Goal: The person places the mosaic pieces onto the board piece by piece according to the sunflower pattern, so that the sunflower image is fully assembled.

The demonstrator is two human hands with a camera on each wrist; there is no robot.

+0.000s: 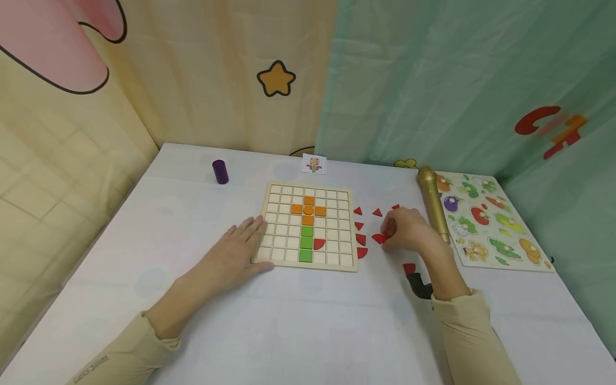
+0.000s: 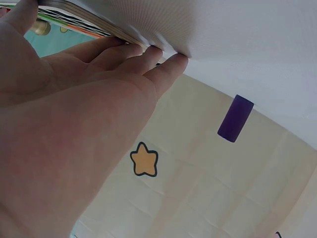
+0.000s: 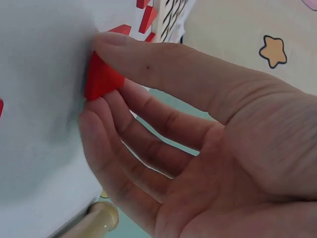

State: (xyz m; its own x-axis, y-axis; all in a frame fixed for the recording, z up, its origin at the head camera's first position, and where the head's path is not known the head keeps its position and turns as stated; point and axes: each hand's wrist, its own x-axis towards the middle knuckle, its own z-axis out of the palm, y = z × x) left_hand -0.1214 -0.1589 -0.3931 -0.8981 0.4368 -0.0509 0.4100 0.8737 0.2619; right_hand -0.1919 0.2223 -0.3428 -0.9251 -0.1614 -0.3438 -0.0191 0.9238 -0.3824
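Observation:
A wooden grid board [image 1: 289,256] lies on the table, with orange and green square tiles forming an upright figure and a red quarter-round tile [image 1: 319,244] beside the green ones. My left hand [image 1: 236,251] rests at the board's left edge, fingers extended; the left wrist view shows its fingertips along that edge. Right of the board, my right hand [image 1: 409,230] pinches a red tile [image 3: 101,79] between thumb and fingers, low against the tabletop. The hand partly covers that tile, so its full shape is hidden. Several loose red tiles [image 1: 361,239] lie between board and right hand.
A purple cylinder [image 1: 220,171] stands back left, and a small picture card [image 1: 314,164] lies behind the board. At right are a gold microphone [image 1: 434,203] and a vegetable puzzle board [image 1: 491,222]. A black bent pipe-like piece [image 1: 418,286] and red tile [image 1: 409,268] lie near my right forearm.

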